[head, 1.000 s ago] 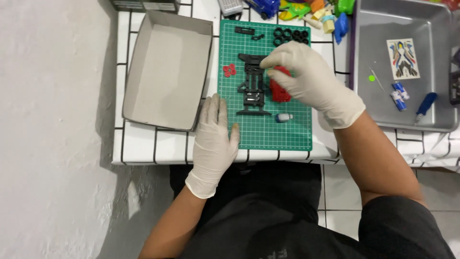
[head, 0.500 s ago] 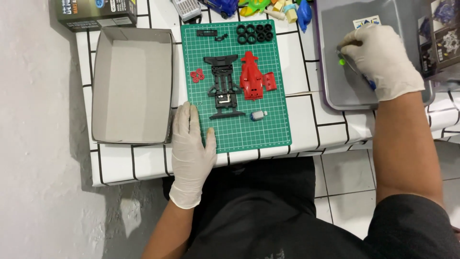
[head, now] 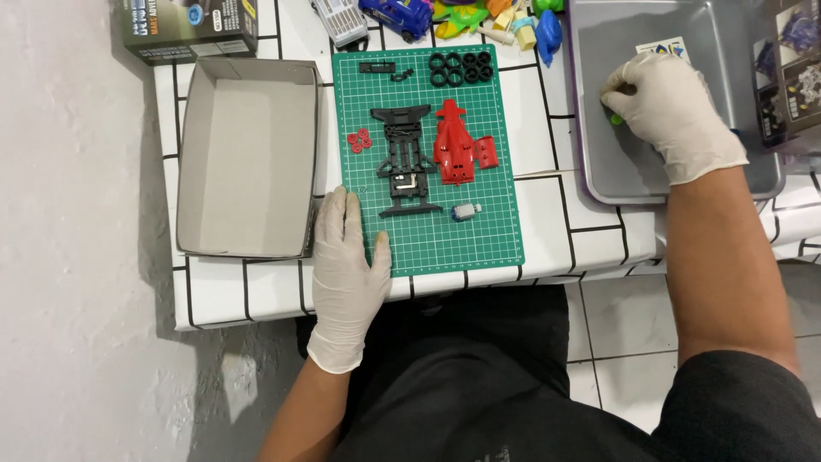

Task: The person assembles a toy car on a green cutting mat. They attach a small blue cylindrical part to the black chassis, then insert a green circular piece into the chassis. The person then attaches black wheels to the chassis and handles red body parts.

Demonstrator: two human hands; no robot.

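Observation:
My left hand [head: 346,261] lies flat, fingers apart, on the near-left corner of a green cutting mat [head: 487,231]. A black toy-car chassis [head: 402,158] lies on the mat beside a red car body [head: 453,145]. Small red wheels [head: 359,139], several black tyres [head: 462,68] and a small silver motor [head: 466,210] lie around them. My right hand [head: 671,107] is inside a grey tray [head: 616,175] at the right. Its fingers are curled around a thin tool, of which only the green tip [head: 616,120] shows.
An empty cardboard box lid [head: 248,154] sits left of the mat on the tiled table [head: 547,214]. A dark box [head: 184,26] stands at the far left, and colourful toy parts [head: 505,17] lie at the back. A sticker sheet [head: 663,47] is in the tray. Printed packaging [head: 791,73] is at the right edge.
My right hand left the red car body on the mat and moved right into the grey tray, closing on the green-tipped tool. My left hand stayed on the mat.

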